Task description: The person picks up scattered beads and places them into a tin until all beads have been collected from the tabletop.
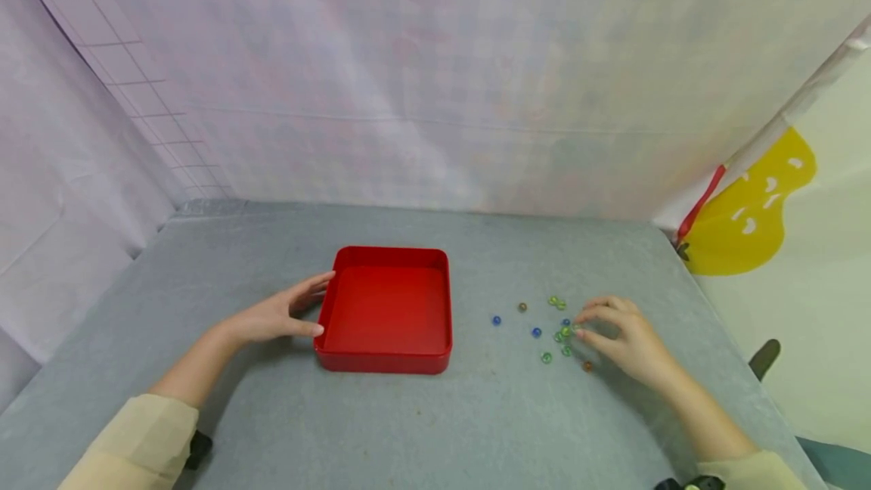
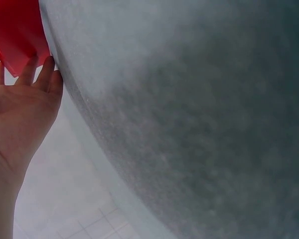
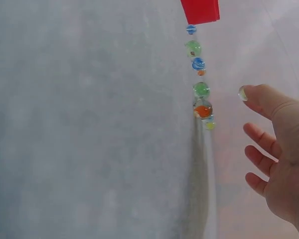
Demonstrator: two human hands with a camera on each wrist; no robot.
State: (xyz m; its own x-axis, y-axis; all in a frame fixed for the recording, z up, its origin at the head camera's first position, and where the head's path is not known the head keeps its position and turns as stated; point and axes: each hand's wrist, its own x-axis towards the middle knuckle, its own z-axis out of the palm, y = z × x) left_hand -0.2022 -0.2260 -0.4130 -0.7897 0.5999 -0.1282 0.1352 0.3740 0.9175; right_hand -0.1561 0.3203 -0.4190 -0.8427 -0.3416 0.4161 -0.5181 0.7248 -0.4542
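Note:
A square red tray with low walls lies on the grey tabletop. My left hand is at its left wall, thumb and fingertips against the side, fingers fairly straight; the left wrist view shows the fingertips overlapping the red wall. Right of the tray, glass marbles in green, blue and brown-orange lie scattered, among them a blue marble and a green marble. Above the table at their right side, my right hand pinches a clear greenish marble between thumb and index finger. Its other fingers are loosely bent.
A grey cloth covers the table. Pale curtains hang behind and at the left. At the right, a white sheet bears a yellow printed shape beside the table edge.

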